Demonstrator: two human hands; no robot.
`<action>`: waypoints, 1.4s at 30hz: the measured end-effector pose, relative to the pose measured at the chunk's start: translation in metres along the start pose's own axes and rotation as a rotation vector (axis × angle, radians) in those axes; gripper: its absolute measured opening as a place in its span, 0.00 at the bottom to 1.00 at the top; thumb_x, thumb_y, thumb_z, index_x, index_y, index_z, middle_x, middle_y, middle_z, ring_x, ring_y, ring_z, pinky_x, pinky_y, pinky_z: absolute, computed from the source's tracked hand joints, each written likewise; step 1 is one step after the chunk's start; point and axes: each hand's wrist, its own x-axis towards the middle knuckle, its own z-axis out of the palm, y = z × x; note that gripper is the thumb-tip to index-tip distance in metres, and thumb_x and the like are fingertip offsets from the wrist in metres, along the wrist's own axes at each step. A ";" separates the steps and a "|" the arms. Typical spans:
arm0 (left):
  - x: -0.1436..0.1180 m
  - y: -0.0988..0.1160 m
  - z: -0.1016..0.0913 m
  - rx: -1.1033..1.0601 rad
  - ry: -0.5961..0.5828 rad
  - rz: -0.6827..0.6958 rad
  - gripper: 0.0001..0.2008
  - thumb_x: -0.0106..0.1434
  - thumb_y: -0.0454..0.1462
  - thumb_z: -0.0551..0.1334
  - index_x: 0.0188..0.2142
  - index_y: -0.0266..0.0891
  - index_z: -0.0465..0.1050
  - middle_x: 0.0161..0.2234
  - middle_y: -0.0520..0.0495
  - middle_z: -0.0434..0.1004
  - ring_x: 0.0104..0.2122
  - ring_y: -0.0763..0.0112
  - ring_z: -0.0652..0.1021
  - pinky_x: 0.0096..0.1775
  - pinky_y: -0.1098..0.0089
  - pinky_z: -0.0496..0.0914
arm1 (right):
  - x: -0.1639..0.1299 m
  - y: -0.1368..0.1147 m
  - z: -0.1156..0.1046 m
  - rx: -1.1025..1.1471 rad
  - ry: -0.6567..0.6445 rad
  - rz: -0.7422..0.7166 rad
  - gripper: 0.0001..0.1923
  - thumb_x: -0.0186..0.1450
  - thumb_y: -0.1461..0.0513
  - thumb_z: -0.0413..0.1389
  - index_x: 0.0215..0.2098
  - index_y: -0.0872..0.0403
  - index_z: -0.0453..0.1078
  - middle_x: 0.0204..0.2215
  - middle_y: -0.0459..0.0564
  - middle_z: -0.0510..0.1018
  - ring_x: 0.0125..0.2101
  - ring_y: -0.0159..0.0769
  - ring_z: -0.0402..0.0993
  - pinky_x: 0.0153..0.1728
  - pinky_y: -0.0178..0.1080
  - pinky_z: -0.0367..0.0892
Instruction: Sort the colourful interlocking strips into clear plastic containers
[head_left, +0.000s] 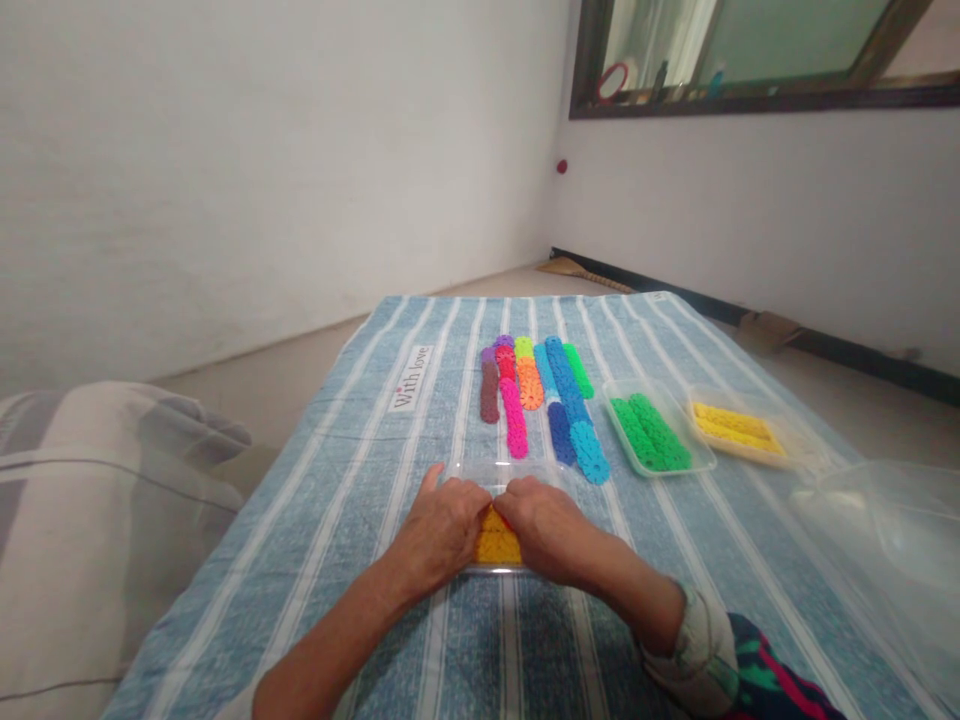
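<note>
A clear plastic tray (480,472) sits on the blue striped cloth (352,480) just in front of me, with yellow-orange toothed discs (496,541) stacked inside. My left hand (439,528) and my right hand (546,527) both rest over the tray, fingertips meeting above the discs and touching them. The hands hide most of the tray's contents. Whether either hand grips a disc is unclear.
Beyond the tray lie several rows of coloured discs (544,400): purple, red, pink, orange, blue, green. To the right stand a tray of green discs (651,432), a tray of yellow discs (739,428) and a clear lid (885,530). A grey pillow (90,520) lies left.
</note>
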 end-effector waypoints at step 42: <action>0.002 0.003 -0.007 0.091 -0.133 -0.011 0.17 0.67 0.32 0.46 0.36 0.37 0.74 0.36 0.43 0.79 0.41 0.60 0.78 0.60 0.43 0.55 | 0.000 -0.002 -0.001 -0.017 0.017 0.060 0.14 0.68 0.64 0.46 0.43 0.58 0.74 0.39 0.57 0.76 0.42 0.45 0.73 0.40 0.44 0.68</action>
